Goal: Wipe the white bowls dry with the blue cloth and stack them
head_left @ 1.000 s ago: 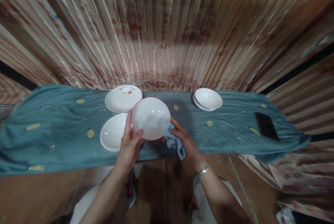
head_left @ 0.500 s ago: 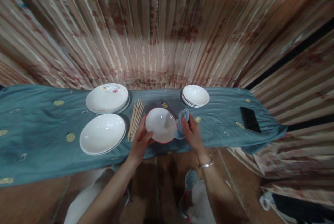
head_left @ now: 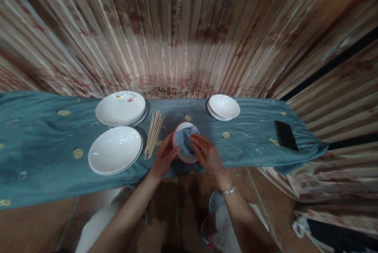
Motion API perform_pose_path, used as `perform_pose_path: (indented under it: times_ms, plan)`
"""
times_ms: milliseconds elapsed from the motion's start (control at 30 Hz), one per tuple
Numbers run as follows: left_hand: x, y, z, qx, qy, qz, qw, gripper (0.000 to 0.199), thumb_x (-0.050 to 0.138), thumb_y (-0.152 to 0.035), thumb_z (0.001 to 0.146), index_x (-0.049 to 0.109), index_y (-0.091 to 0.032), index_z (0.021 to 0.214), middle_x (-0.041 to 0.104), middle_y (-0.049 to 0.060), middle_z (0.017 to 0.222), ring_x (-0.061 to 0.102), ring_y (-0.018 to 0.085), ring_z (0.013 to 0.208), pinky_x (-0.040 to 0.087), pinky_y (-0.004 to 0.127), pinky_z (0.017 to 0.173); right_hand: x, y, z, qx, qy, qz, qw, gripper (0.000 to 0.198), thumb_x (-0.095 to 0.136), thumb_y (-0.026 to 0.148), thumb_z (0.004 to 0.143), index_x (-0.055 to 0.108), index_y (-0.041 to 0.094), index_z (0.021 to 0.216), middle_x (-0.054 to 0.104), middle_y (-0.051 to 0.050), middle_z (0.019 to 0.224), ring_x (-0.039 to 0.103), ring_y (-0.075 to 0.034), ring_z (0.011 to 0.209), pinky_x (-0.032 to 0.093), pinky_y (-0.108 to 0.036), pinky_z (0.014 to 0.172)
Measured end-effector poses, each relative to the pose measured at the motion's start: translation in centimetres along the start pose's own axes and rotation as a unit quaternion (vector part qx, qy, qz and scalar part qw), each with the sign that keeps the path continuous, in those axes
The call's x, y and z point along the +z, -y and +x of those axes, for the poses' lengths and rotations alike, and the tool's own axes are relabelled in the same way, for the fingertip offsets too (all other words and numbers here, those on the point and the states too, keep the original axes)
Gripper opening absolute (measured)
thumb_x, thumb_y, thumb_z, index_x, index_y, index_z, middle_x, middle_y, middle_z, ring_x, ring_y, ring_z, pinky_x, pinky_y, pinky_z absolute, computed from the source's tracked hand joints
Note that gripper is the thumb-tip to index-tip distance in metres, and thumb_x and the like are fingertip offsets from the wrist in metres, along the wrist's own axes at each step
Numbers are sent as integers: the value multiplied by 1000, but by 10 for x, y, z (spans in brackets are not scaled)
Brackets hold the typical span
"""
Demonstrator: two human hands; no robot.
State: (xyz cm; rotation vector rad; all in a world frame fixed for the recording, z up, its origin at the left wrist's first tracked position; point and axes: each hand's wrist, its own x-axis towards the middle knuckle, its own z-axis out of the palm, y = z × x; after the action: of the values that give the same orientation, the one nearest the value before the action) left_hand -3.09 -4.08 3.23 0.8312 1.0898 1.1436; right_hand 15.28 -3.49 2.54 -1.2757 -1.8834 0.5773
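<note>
A white bowl with a red rim is tilted above the near edge of the table. My left hand grips it by its left side, thumb over the rim. Inside the bowl lies a light blue cloth, pinched by my right hand and pressed against the inner surface. A silver bracelet circles my right wrist. Just left of the bowl is a bundle of wooden chopsticks on the tablecloth.
A stack of flower-patterned plates stands back left, with large white bowls in front. Small white bowls are stacked back right. A black phone lies at the right end of the blue-green tablecloth. Curtains hang behind.
My right hand has moved left, bringing the cloth from beside the bowl into it. The bowl has turned and tilted, shifting slightly right with my left hand.
</note>
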Motion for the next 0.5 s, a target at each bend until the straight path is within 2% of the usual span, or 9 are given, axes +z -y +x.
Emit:
perform_pose_path:
  times_ms: [200, 367, 500]
  plan:
    - [3, 1, 3, 32, 31, 20, 999, 59, 78, -40, 69, 64, -22, 124, 64, 10, 131, 58, 32, 121, 53, 41, 94, 14, -7, 2, -38, 58, -98, 993, 41, 42, 19, 95, 59, 19, 133, 57, -15, 136, 52, -26, 128, 42, -48, 110]
    - [1, 0, 5, -24, 28, 14, 999, 77, 79, -45, 66, 56, -20, 134, 71, 10, 112, 66, 31, 106, 57, 39, 82, 18, -10, 3, -30, 97, -145, 984, 45, 39, 10, 93, 57, 12, 134, 54, -22, 139, 50, -28, 131, 44, -49, 109]
    - [1, -1, 6, -41, 18, 2, 999, 81, 79, -48, 65, 53, -22, 137, 71, 8, 110, 67, 28, 98, 59, 35, 75, 15, -7, 3, -7, 119, -149, 982, 47, 38, 4, 90, 60, 13, 130, 57, -20, 137, 54, -26, 128, 46, -47, 107]
